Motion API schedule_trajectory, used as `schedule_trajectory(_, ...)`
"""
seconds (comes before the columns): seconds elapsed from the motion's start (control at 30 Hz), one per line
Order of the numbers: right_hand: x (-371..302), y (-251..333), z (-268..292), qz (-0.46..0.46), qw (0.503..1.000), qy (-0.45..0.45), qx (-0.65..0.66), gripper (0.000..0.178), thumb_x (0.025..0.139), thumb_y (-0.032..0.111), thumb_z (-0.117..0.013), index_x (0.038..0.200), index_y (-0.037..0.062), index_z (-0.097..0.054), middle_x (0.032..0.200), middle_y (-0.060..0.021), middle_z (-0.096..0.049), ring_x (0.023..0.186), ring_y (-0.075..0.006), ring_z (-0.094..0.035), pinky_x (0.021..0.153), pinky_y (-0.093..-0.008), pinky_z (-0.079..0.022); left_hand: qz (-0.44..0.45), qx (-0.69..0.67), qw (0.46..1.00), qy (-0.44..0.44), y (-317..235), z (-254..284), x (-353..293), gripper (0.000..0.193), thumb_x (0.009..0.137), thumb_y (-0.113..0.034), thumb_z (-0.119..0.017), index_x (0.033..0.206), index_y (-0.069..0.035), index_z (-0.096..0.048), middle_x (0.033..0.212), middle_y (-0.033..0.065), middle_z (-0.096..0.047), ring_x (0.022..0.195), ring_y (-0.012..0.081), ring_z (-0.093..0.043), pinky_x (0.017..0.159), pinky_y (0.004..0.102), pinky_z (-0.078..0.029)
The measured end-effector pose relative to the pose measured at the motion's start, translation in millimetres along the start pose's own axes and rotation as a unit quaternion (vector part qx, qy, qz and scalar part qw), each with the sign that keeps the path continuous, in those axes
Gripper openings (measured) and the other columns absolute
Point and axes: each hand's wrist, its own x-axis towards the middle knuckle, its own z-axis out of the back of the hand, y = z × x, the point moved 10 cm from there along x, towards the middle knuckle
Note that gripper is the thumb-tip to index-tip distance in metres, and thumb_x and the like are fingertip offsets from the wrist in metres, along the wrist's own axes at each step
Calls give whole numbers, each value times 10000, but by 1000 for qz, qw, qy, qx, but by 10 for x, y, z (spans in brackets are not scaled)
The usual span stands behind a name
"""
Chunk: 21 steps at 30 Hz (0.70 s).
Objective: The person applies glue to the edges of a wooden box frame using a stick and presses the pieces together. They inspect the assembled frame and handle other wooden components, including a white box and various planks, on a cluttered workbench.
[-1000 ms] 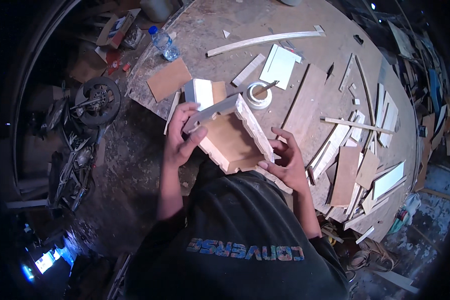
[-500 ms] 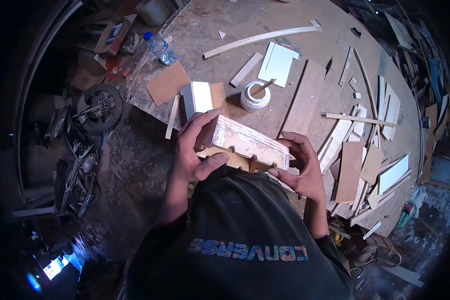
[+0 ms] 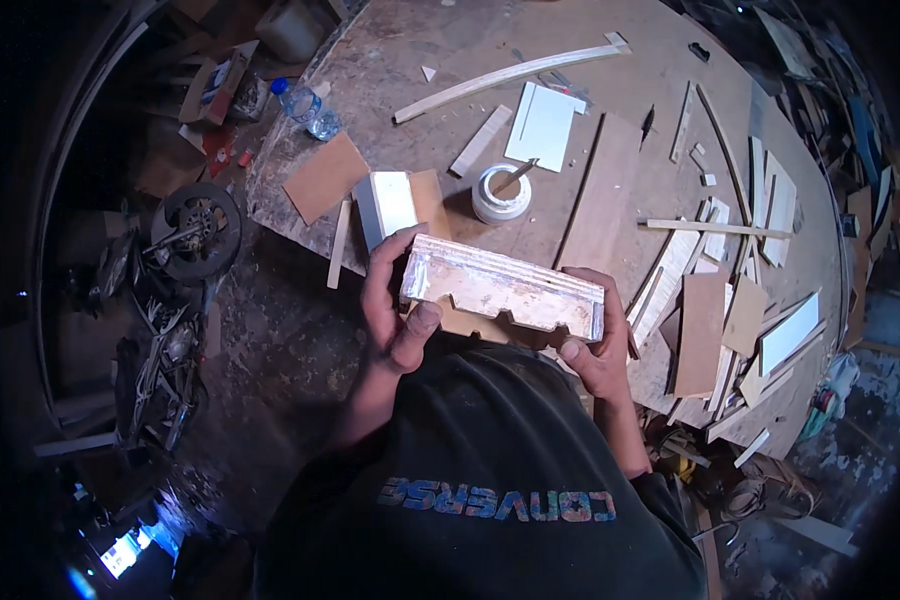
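Held up close to my body is a small wooden box (image 3: 505, 290) with plywood edges along the top and several notches cut in its lower edge. Its near side faces up toward me, with whitish smears at the corners. My left hand (image 3: 395, 305) grips the left end, thumb on the near face beside a notch. At the other end my right hand (image 3: 602, 340) holds on, thumb at the lower corner and fingers behind. Just beyond it, a white-topped block (image 3: 391, 200) and an open white tub (image 3: 502, 195) with a stick in it stand on the workbench (image 3: 410, 50).
Wood strips and a brown board (image 3: 600, 190) lie across the bench, with a heap of offcuts (image 3: 715, 330) at the right. A plastic bottle (image 3: 300, 103) lies near the left edge. Below on the floor stands a wheel (image 3: 196, 238) with metal parts.
Both hands have turned the box so its notched side faces me more squarely and lies more level. Its right end has moved slightly right. My view has shifted a little.
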Motion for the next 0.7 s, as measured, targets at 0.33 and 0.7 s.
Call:
schedule_trajectory(0.33, 42, 77, 13, 27, 1000, -14, -7, 684, 820, 266, -755, 1344, 12, -396, 1251, -107, -534, 1192, -192, -514, 1028, -349, -389, 24, -33, 999, 7, 178, -120, 28, 810, 888, -506, -602, 1408, 72, -374, 1367, 187, -461, 1217, 242, -457, 1060, 388, -334)
schedule_trajectory(0.7, -17, 261, -27, 70, 996, -42, 44, 719, 817, 212, -746, 1381, 23, -342, 1296, -176, -515, 1239, -248, -505, 1066, -375, -372, 11, -19, 1000, 20, 280, -125, 76, 900, 850, -582, -571, 1401, 93, -341, 1340, 208, -456, 1235, 297, -475, 1060, 427, -368)
